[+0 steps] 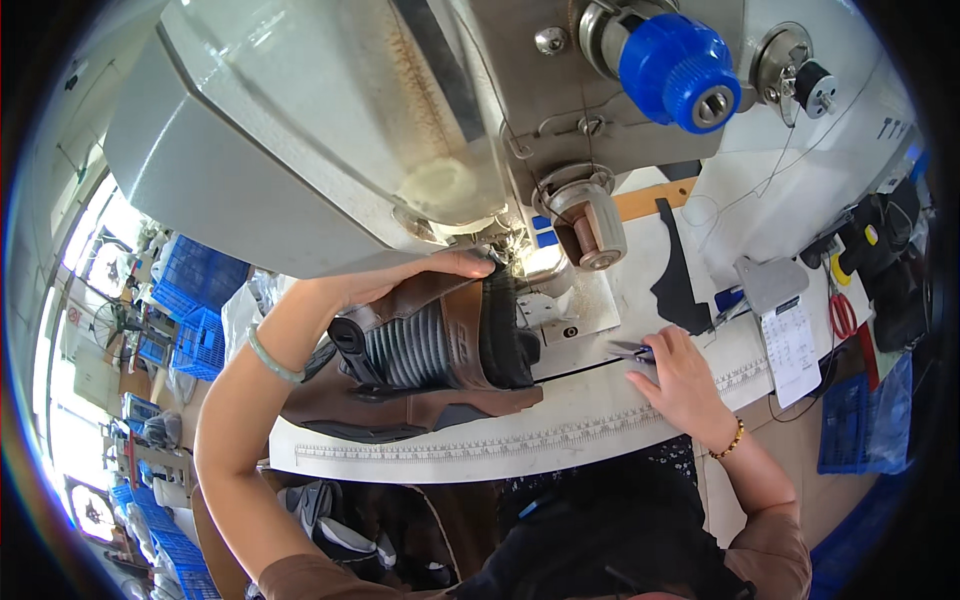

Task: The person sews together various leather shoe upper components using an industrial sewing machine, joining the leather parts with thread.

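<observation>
A brown and black shoe upper [420,345] with a ribbed, padded panel lies on the white sewing machine bed, its far end near the needle area. My left hand [440,268] reaches around its far side, fingers closed on the edge beside the lit needle area [515,250]; part of the grip is hidden. To the right, my right hand [685,380] rests low over the table, closed around small thread snips [630,350] whose blades point left. A black strip or cord [575,372] stretches from the upper toward that hand.
The machine head [300,120] overhangs the work. A printed ruler [480,437] runs along the table's near edge. A black cut piece [677,270], a paper slip [790,350] and red-handled scissors [842,315] lie at right. Blue crates [200,275] stand at left.
</observation>
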Motion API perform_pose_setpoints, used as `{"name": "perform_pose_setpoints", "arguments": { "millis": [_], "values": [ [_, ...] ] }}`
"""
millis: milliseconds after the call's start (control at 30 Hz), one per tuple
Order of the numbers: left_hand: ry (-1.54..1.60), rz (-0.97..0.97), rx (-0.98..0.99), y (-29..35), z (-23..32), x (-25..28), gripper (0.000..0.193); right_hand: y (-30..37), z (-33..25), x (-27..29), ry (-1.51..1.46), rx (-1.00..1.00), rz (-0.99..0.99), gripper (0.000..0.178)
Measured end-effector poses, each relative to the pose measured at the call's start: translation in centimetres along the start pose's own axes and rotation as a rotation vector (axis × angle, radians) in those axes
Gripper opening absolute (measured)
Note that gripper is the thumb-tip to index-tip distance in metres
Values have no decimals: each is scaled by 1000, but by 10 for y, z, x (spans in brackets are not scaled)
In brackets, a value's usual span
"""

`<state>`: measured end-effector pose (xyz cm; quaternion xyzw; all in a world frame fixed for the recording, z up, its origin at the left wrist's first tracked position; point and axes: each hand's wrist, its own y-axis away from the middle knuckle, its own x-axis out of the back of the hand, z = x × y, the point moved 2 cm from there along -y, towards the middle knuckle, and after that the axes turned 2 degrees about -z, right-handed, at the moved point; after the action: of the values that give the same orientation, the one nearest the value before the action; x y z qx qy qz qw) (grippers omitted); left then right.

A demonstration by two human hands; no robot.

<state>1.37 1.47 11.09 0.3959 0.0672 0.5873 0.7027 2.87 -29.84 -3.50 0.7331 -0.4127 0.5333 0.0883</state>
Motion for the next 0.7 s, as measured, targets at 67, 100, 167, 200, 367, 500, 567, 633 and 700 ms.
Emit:
{"name": "perform_pose_setpoints", "arguments": {
  "millis": [67, 100, 167, 200, 367, 500, 567, 633, 700],
  "values": [
    [14, -10, 39, 3, 3, -2, 55, -6, -11, 7, -29, 71, 89, 35],
    [13, -10, 38, 3, 4, -3, 55, -13, -22, 11, -58, 148, 180, 32],
    [63, -14, 16, 6, 6, -5, 54, -23, -40, 12, -309, 168, 166, 28],
    [64, -10, 15, 7, 6, -6, 54, -28, -50, 11, -561, 184, 147, 26],
    [367, -84, -94, 12, -1, -17, 36, -48, -99, 14, -910, 108, 84, 26],
    [448, -35, -272, 11, -6, -33, 27, -57, -110, 2, -1026, -82, 128, 26],
    [541, -1, -356, 9, -13, -37, 26, -58, -114, 1, -1020, -89, 255, 27],
    [669, 43, -377, 3, -36, -34, 25, -64, -115, 4, -979, -116, 294, 31],
    [794, 70, -401, 3, -43, -40, 24, -71, -106, 11, -969, -104, 271, 32]
  ]
}}
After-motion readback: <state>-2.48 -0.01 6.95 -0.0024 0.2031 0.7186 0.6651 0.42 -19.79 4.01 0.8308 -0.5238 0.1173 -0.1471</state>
